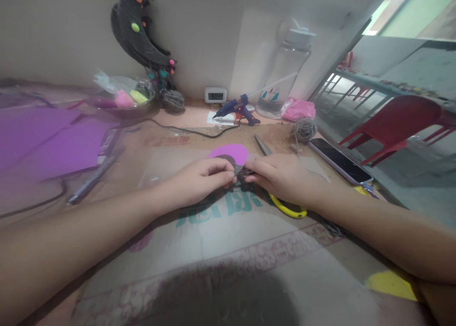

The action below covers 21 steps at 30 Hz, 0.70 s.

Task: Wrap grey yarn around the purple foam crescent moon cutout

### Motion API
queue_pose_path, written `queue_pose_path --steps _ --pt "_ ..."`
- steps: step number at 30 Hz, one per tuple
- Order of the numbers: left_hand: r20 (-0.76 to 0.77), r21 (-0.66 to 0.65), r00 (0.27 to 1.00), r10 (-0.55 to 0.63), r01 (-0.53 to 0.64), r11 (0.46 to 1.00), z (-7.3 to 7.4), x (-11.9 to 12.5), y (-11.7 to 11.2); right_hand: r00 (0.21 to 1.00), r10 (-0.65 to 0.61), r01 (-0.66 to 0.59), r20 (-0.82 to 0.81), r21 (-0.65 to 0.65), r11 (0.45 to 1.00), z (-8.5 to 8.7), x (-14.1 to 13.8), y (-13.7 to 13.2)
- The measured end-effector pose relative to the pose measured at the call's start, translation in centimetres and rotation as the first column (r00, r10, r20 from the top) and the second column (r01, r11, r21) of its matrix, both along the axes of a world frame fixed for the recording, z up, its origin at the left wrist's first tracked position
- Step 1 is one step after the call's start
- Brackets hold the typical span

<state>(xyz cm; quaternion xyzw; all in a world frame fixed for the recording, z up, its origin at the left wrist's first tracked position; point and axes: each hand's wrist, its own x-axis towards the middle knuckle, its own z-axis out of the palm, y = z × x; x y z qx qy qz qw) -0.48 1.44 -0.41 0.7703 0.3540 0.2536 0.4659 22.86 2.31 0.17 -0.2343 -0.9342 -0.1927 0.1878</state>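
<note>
My left hand (212,176) and my right hand (276,174) meet over the middle of the cardboard. Their fingertips pinch a small dark grey bundle with thin strands, which looks like grey yarn (238,170); its exact form is blurred and partly covered by fingers. Just behind it lies a bright purple paper oval (231,151), with a darker rounded shape overlapping its lower edge. Scissors with yellow handles (290,211) lie partly beneath my right hand, their blade pointing away from me.
A blue glue gun (238,108) rests at the back near a small digital clock (215,95) and a clear bottle (285,74). To the right are a ball of grey yarn (304,129) and a phone (341,161). Purple sheets (46,141) cover the left side.
</note>
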Motion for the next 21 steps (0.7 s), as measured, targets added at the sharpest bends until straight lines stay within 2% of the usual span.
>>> queue_pose_path --steps 7,21 --pt "-0.001 -0.010 1.000 0.003 -0.003 1.000 -0.12 -0.01 0.07 0.999 -0.033 0.034 0.035 -0.026 0.999 0.13 0.08 0.01" --pt "0.005 -0.010 1.000 0.000 0.000 1.000 0.12 -0.17 -0.06 1.000 0.000 0.000 -0.003 -0.014 1.000 0.14 0.00 0.04"
